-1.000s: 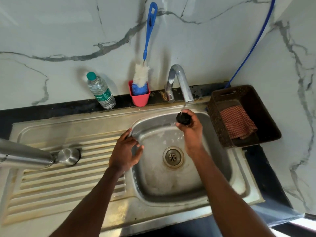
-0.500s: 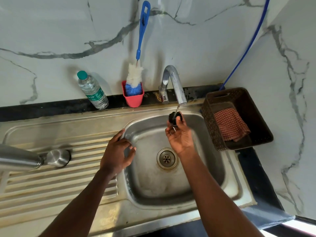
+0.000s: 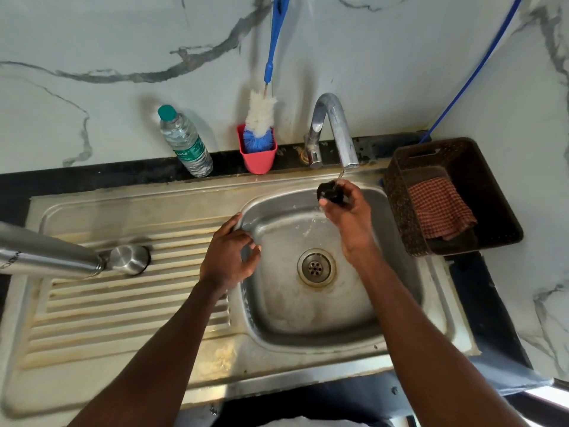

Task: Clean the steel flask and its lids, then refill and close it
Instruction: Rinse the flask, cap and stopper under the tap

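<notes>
Steel flask: brushed metal, lying on its side on the ribbed drainboard at the left edge of the sink unit, open mouth pointing right. Steel lid: domed, just beside the flask mouth on the same ribs.

Left hand: rests on the left rim of the sink basin, fingers loosely curled over the edge; grip holds nothing.

Right hand: raised over the far side of the basin, grip closed around the small black inner lid, fingers wrapped from the right. Lid sits directly beneath the tap spout; thin stream of water lands on it.

Far edge, against the wall: water bottle, red cup holding a bottle brush. Far right corner: brown basket with a checked cloth.
</notes>
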Tool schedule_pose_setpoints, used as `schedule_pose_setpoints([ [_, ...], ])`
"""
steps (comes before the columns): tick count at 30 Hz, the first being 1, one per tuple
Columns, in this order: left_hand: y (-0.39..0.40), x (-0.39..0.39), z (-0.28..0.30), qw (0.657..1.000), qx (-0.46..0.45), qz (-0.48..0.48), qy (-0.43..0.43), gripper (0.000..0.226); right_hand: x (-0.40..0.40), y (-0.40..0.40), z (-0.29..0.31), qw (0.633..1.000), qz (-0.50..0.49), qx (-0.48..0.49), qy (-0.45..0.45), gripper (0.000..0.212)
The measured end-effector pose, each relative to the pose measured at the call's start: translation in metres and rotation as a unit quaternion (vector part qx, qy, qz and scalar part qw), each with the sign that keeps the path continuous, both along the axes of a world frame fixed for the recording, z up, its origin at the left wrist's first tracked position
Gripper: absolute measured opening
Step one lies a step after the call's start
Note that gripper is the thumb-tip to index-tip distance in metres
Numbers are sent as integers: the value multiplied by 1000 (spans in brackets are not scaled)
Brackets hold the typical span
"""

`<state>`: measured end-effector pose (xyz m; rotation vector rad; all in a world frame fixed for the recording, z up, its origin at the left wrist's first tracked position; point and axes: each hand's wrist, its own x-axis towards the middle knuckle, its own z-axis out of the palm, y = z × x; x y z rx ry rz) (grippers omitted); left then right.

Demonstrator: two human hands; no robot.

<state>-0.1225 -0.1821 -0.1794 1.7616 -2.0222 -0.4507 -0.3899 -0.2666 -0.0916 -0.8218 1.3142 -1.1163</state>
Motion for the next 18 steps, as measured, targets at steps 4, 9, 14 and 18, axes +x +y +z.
schedule_pose_setpoints([
  [4,0,0,2,1000,0,4,-4,22,1,3,-11,994,42,72,-66,39],
  [9,1,-1,2,1000,5,6,-9,24,-2,0,-11,948,-74,191,-241,61],
  [14,0,-1,2,1000,1,4,-5,23,13,-8,-1,937,-11,203,-285,56],
  [18,2,0,0,1000,-9,4,8,24,7,-10,2,916,-47,230,-326,46],
])
